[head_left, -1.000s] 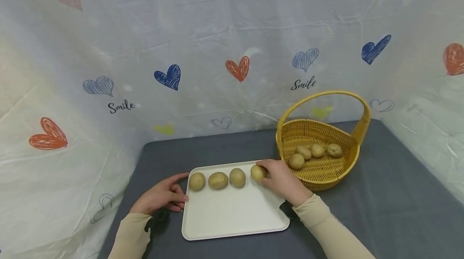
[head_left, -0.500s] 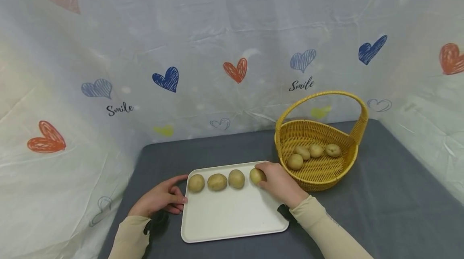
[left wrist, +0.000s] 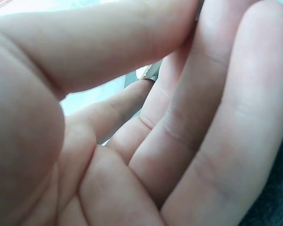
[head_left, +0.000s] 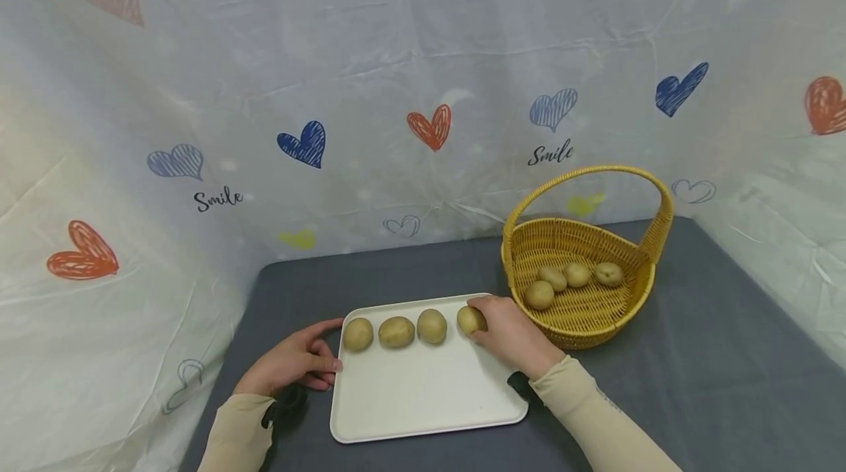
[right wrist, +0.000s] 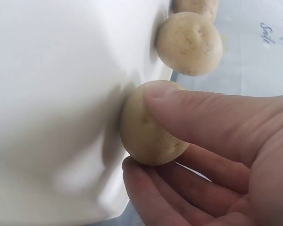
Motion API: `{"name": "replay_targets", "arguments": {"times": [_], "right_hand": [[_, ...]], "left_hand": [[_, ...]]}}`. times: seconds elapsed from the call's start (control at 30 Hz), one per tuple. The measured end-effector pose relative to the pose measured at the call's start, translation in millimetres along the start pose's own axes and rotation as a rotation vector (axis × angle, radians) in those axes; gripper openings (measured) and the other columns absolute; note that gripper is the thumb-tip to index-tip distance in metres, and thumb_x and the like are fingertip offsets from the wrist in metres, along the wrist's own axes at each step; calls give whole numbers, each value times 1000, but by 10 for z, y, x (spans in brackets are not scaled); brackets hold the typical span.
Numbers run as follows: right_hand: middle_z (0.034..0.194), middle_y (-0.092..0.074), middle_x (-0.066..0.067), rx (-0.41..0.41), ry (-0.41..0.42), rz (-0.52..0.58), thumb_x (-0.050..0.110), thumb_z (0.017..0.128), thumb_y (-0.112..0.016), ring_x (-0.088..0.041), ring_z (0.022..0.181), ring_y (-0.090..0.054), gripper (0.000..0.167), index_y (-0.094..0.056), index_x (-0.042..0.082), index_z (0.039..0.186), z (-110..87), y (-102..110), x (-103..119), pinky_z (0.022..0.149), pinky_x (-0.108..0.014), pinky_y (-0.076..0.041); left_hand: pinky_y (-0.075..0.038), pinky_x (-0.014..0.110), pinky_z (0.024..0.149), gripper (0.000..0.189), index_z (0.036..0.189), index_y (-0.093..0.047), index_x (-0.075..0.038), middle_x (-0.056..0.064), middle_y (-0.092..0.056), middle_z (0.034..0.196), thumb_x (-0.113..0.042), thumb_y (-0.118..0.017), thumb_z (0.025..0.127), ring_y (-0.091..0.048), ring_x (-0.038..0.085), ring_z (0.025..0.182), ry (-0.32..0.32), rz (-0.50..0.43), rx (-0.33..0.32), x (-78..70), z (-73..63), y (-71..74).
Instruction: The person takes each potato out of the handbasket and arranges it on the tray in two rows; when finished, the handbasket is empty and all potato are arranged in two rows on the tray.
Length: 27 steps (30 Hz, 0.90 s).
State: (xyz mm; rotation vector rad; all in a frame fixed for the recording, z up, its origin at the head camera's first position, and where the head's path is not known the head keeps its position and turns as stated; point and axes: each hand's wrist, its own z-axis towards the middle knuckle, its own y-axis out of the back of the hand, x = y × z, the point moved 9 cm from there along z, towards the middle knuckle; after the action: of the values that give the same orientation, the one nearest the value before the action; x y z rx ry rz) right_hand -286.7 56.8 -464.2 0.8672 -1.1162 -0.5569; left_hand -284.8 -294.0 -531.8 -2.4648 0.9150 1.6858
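Observation:
A white tray [head_left: 423, 391] lies on the dark tabletop, with a row of potatoes along its far side. At the row's right end my right hand [head_left: 518, 340] pinches a potato [right wrist: 151, 125] between thumb and fingers, close against the tray surface. Left of it sit a round potato [head_left: 432, 327], a longer oval potato [head_left: 396, 332] and another potato [head_left: 358, 335]. My left hand [head_left: 291, 362] rests at the tray's left edge, index finger stretched to the far corner and thumb at the rim. Its other fingers bend loosely in the left wrist view.
A yellow woven basket [head_left: 611, 325] with a tall handle stands just behind and right of the tray, holding several potatoes [head_left: 577, 275]. The grey table [head_left: 714, 354] extends to the right. A white cloth [head_left: 370, 39] printed with hearts hangs behind and at both sides.

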Motion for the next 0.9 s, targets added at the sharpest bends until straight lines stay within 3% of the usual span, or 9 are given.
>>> {"name": "replay_targets", "arguments": {"times": [0.53, 0.77, 0.9], "right_hand": [[130, -75, -22, -4, 4, -33, 6, 89, -86, -37, 124, -72, 48, -71, -5, 134, -7, 104, 60, 107, -50, -59], [137, -73, -17, 39, 33, 38, 8, 91, -87, -36, 118, -73, 51, -70, 0, 138, -151, 408, 214, 97, -48, -63], [134, -75, -12, 88, 95, 4, 9, 92, -86, -29, 114, -73, 52, -70, 3, 141, -234, 680, 233, 94, -44, -63]], "left_hand": [[-68, 41, 72, 98, 170, -29, -10, 10, -72, 92, -18, -88, 92, -75, 21, 78, 8, 3, -1, -1, 3, -11], [-68, 41, 73, 100, 171, -28, -9, 11, -71, 92, -18, -88, 92, -76, 21, 78, 15, 16, -3, -10, 5, 5], [-69, 41, 72, 100, 171, -27, -8, 11, -72, 92, -18, -88, 92, -76, 21, 78, 15, 20, 4, -7, 13, -3]]}}
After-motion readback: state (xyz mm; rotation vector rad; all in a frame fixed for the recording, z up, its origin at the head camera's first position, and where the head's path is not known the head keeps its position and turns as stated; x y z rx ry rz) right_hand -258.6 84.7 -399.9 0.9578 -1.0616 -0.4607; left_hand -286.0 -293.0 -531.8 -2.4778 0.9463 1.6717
